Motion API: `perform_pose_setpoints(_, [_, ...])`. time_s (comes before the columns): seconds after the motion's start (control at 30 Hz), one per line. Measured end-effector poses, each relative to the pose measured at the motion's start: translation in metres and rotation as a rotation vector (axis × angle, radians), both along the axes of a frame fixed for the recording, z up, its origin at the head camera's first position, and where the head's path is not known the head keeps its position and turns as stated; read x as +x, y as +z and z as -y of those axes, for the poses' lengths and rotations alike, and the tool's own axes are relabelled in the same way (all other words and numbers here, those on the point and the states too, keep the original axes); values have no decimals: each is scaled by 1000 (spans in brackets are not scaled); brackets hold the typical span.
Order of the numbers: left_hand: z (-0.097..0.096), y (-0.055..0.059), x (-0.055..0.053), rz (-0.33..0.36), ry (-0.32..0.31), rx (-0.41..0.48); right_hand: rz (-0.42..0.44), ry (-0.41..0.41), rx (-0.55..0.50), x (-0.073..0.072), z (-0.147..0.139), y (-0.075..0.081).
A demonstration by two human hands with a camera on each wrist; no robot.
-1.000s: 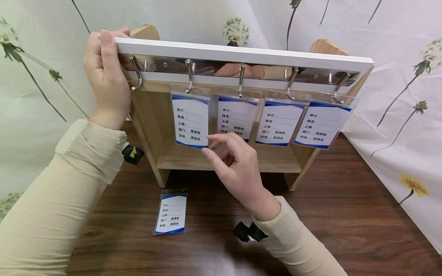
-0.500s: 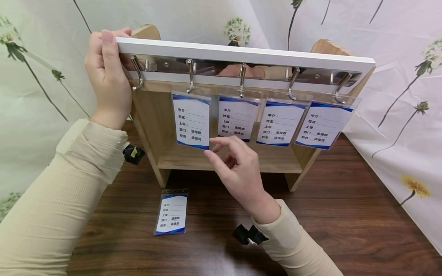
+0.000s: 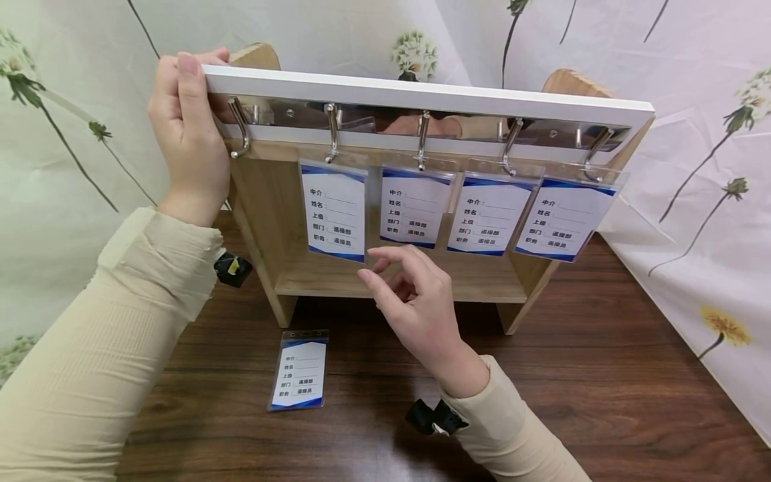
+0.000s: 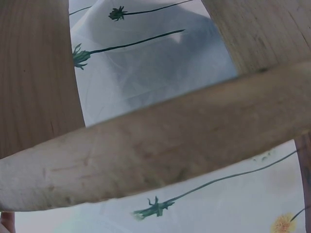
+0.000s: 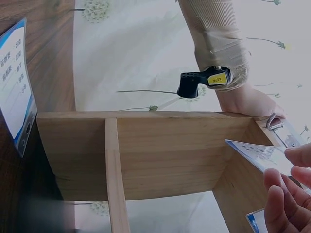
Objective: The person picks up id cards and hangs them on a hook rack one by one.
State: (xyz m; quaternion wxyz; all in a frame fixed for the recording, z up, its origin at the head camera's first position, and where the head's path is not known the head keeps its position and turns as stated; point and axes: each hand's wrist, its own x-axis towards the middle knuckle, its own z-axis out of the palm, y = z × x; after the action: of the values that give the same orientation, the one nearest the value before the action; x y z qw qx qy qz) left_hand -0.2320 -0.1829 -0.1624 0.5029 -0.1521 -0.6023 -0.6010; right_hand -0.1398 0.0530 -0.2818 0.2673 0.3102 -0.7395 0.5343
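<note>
The left hand [image 3: 191, 134] grips the left end of the white hook rack [image 3: 434, 87], thumb on the front and fingers behind. Several clear badge holders with blue-and-white cards hang from its metal hooks; the leftmost hook [image 3: 239, 127] is bare. Just off the lower right corner of the leftmost hanging badge [image 3: 334, 211], the right hand [image 3: 415, 301] hovers with loosely bent fingers, thumb and index finger apart, holding nothing. Another hanging badge [image 3: 417, 204] is right above its knuckles. In the right wrist view, the fingertips lie close to a hanging badge [image 5: 260, 153].
A wooden shelf unit [image 3: 397, 284] carries the rack on a dark wood floor [image 3: 572, 395]. One more badge [image 3: 299, 375] lies flat on the floor, front left. White flowered cloth [image 3: 680, 167] covers the back and sides. Black wrist devices [image 3: 231, 269] sit at both cuffs.
The right hand has drawn slightly down and right, away from the leftmost hanging badge's corner, showing more of the badge beside it. The left hand keeps its grip on the rack.
</note>
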Motion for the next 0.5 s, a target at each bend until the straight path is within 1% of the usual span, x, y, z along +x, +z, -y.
perform_pose_setpoints(0.2, [0,1,0,1,-8,9,7,10,-14,0,0,-3])
perform_pose_setpoints(0.37, [0,1,-1,1,6,0,12,14,-18,1,0,-4])
perform_pose_setpoints(0.5, [0,0,-1,-9,-2,-8,21,21,-23,2,0,-6])
